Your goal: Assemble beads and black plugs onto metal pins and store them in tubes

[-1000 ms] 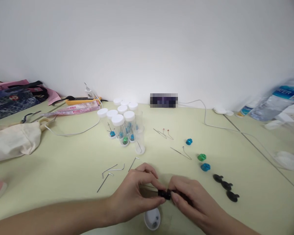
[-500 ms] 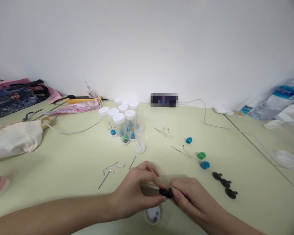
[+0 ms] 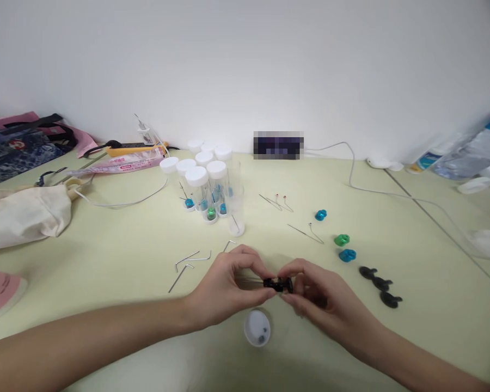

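Both hands meet over the pale green surface. The left hand and the right hand each pinch one end of a small black part between thumb and fingertips. The part is short, dark and slightly glossy, and is held level. Just near of it on the surface lies a white cap holding tiny dark bits. Red print on the pink packet is too blurred to read.
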Tool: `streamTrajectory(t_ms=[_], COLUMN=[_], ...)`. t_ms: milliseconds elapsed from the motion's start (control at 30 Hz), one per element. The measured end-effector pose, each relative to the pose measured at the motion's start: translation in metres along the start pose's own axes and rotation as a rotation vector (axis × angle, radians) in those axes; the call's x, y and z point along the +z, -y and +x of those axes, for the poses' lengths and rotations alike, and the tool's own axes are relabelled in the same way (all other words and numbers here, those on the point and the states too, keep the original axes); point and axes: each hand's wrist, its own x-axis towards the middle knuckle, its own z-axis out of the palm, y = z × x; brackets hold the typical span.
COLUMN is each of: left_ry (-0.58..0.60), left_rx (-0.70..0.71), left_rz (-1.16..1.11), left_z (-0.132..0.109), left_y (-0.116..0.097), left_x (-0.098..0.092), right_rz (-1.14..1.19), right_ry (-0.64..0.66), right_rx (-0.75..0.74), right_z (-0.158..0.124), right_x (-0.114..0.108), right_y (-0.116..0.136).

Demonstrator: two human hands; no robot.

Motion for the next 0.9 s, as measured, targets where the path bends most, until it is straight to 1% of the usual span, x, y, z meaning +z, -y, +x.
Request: streamTrajectory(t_ms=[133,400,533,900], left_ry=[0.005,0.017,0.021,0.017], left_rx=[-0.015,-0.047,-0.064,-0.047], left_rz=[-0.005,-0.006,-0.010,0.004], left_z=[-0.0005,-0.0017,-0.0022,-0.0023], left_y=[0.0003,-0.0005,-0.0014,-0.0022], left_x=[-0.0003,-0.0006,-0.0006,-0.0012], right_rz=[0.035,-0.062,-0.072,-0.065], right_ry=[0.007,0.021,0.026,0.018], right_rx=[-0.006,0.017,0.025,-0.007], right_z=[0.0026,0.0033,0.0031,0.0045], right_x=[-0.0011,-0.0031,-0.0032,-0.0041], right_y=[-0.0022,-0.0012,-0.0023,0.0003])
